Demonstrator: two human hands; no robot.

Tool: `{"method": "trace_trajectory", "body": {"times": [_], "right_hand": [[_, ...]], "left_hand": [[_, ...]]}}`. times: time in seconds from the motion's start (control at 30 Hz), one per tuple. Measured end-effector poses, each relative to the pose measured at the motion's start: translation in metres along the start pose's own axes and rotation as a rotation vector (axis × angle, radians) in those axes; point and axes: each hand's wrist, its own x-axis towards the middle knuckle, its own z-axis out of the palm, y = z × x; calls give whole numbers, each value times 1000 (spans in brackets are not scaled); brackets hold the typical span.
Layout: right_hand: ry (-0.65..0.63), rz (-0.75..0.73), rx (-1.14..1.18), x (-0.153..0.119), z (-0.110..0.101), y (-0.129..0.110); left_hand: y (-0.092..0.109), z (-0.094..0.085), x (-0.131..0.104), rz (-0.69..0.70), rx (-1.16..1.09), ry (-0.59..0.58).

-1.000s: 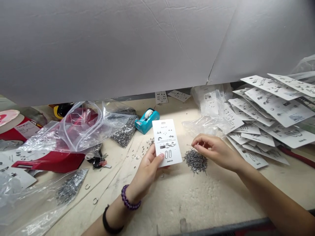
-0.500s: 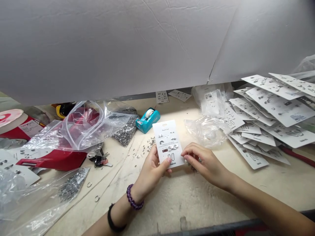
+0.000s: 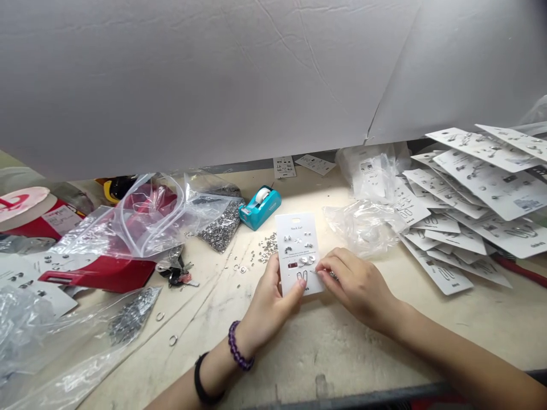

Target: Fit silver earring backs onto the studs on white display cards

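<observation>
A white earring card (image 3: 298,230) stands tilted above the table, several pairs of small silver earrings fixed on it. My left hand (image 3: 277,290) grips its lower left part, the thumb lying across the front near two long paperclip-shaped earrings (image 3: 301,275). At the card's lower right edge, my right hand (image 3: 352,282) pinches with thumb and forefinger on a small thin silver piece, apparently an earring (image 3: 313,271). More small metal pieces show partly beneath the right fingers. Behind the card lies a scatter of tiny earring backs (image 3: 268,247).
A teal tape dispenser (image 3: 260,208) stands behind the card. Filled earring cards (image 3: 491,185) pile up at right beside a crumpled plastic bag (image 3: 363,228). At left are zip bags (image 3: 149,216), a bag of small metal parts (image 3: 220,225), a red tray (image 3: 100,277) and loose rings (image 3: 173,340).
The whole scene has shifted slightly to the right in view. My right fingertips have come over the card's lower right edge, with the small silver piece now showing at them.
</observation>
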Motion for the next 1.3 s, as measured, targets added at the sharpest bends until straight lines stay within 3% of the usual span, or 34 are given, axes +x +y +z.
{"method": "trace_trajectory", "body": {"times": [0.3, 0.63, 0.73, 0.93, 1.0, 1.13, 1.3], "right_hand": [[-38, 47, 41, -2, 0, 0], [-92, 113, 93, -3, 2, -1], [-90, 194, 148, -4, 4, -2], [-54, 484, 570, 4, -9, 7], [-107, 506, 502, 7, -16, 17], [-313, 438, 115, 9, -21, 36], [-427, 346, -95, 9, -20, 39]], "left_hand": [[-1, 1, -4, 51, 78, 30], [1, 1, -6, 73, 131, -19], [2, 2, -6, 59, 94, -42], [9, 1, -3, -45, -169, 17], [12, -1, -1, -84, -242, 50], [16, -5, 1, -121, -326, 80], [19, -8, 3, -170, -364, 105]]}}
